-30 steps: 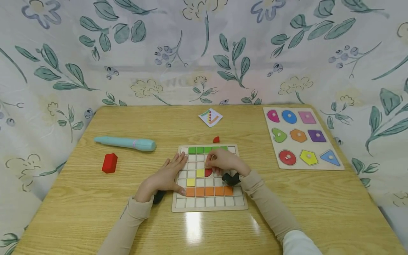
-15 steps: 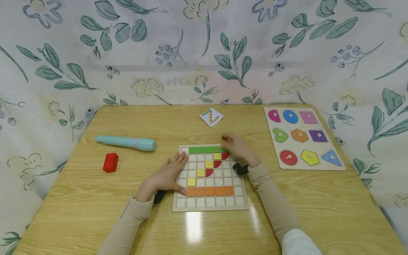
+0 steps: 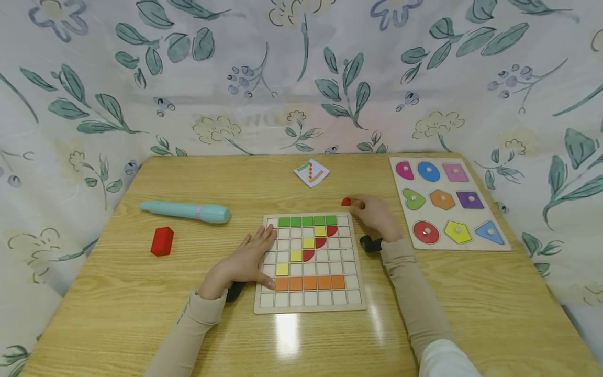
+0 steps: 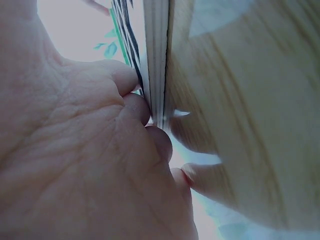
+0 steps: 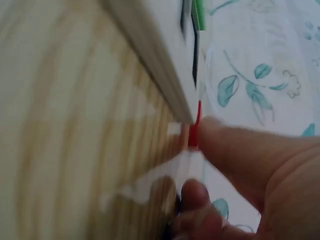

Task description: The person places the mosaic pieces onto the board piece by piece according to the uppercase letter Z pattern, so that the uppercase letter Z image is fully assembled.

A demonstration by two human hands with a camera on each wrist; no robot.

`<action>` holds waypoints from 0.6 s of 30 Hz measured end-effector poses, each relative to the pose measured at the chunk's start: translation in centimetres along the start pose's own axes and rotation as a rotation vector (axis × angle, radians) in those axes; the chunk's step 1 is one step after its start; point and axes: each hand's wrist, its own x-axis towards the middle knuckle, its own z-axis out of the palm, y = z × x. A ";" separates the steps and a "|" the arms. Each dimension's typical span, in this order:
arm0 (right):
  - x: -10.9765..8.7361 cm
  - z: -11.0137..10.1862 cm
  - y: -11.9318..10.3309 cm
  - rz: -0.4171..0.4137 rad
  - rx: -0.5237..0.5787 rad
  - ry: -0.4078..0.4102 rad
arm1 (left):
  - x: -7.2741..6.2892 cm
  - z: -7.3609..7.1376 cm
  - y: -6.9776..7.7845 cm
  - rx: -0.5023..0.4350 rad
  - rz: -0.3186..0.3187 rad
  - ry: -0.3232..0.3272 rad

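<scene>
In the head view a wooden grid board (image 3: 309, 310) lies on the table. It carries a row of green square tiles (image 3: 308, 221), a row of orange ones (image 3: 310, 283), a diagonal of yellow squares (image 3: 308, 243) and three red quarter-circle tiles. My left hand (image 3: 242, 260) rests with fingers spread on the board's left edge; its palm (image 4: 85, 155) fills much of the left wrist view. Beyond the board's far right corner, my right hand (image 3: 375, 214) pinches another red quarter-circle tile (image 3: 346, 201) close to the tabletop. The thumb (image 5: 235, 150) touches that tile in the right wrist view.
A small pattern card (image 3: 311, 173) lies behind the board. To the left are a turquoise pen-shaped object (image 3: 185, 210) and a red block (image 3: 162, 241). A knobbed shape puzzle (image 3: 440, 204) lies at the right. Floral cloth (image 3: 301, 78) hangs behind the table.
My right hand has left the board and gone to the far right, bringing the loose red quarter-circle tile rightward along the table behind the board. The left hand stays in place.
</scene>
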 end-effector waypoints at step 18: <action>-0.3 -0.3 0.0 0.002 0.000 -0.058 | 0.0 0.1 0.0 -0.012 -0.001 0.000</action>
